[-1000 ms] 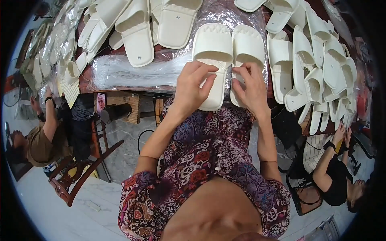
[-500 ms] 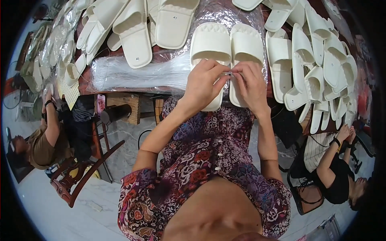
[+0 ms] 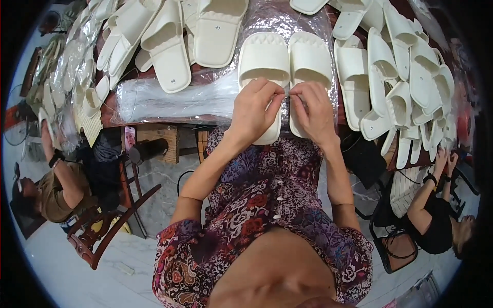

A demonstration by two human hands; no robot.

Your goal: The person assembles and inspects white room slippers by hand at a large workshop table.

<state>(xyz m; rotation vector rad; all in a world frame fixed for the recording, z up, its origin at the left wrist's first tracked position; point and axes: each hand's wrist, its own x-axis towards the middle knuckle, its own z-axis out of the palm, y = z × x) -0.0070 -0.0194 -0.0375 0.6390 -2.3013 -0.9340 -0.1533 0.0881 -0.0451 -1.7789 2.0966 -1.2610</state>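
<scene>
Table [image 3: 154,120] of white slippers; my left hand [image 3: 255,110] just joined right hand [image 3: 314,110], both pinching something tiny between the slipper pair [image 3: 285,61].

Cream slipper pair [image 3: 285,61], side by side on plastic

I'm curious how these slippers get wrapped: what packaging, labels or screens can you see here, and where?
Clear plastic bags: a crinkled, shiny stack lying flat on the table, left of the hands.
Clear plastic sheet: glossy film under the white slipper pair.
Bagged items: small clear packets along the table's left edge.
No screens visible.
</scene>
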